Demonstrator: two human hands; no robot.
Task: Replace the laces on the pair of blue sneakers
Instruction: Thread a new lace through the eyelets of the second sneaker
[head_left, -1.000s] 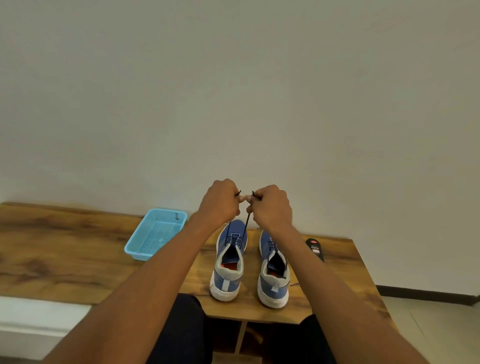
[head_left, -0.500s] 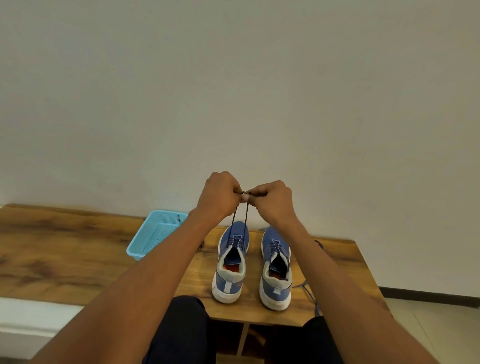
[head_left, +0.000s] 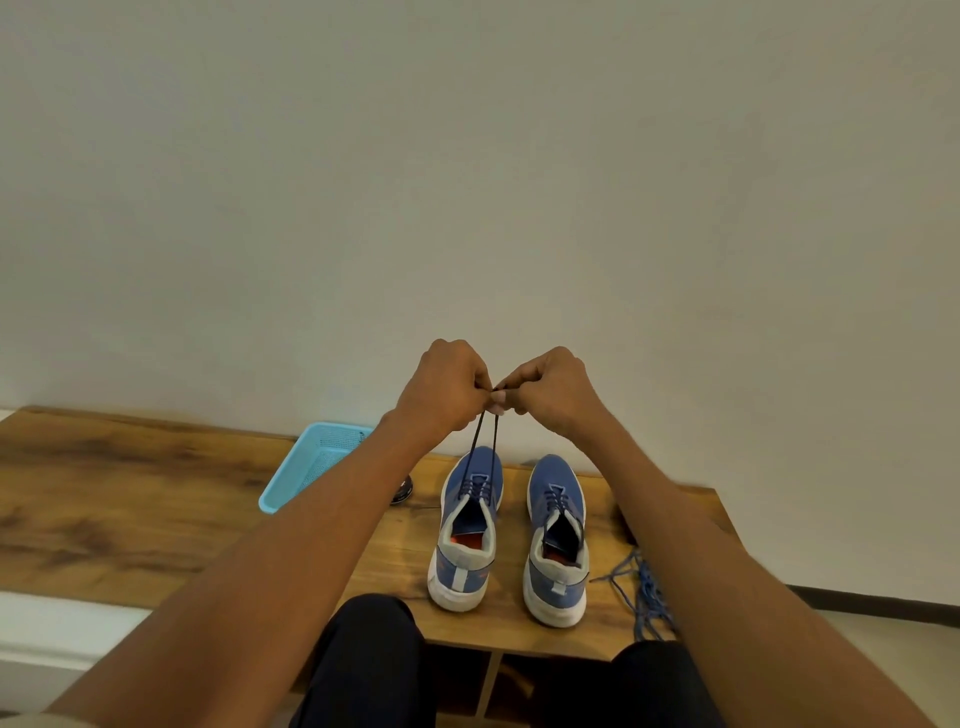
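Note:
Two blue sneakers stand side by side on the wooden table (head_left: 130, 514), heels toward me: the left sneaker (head_left: 466, 530) and the right sneaker (head_left: 557, 540). A dark lace (head_left: 484, 441) runs up in two taut strands from the left sneaker's eyelets. My left hand (head_left: 444, 387) and my right hand (head_left: 550, 389) are raised above the shoes, knuckles almost touching, and each pinches one end of that lace. A loose pile of blue laces (head_left: 644, 592) lies on the table right of the right sneaker.
A light blue plastic basket (head_left: 311, 462) sits at the back left of the shoes, partly behind my left forearm. A small dark round object (head_left: 402, 490) peeks out beside that forearm. A plain wall stands right behind the table. My knees are under the table's front edge.
Both hands have risen with the lace ends, pulling the two strands up and taut. The view has tilted, and the loose blue laces at the right now show.

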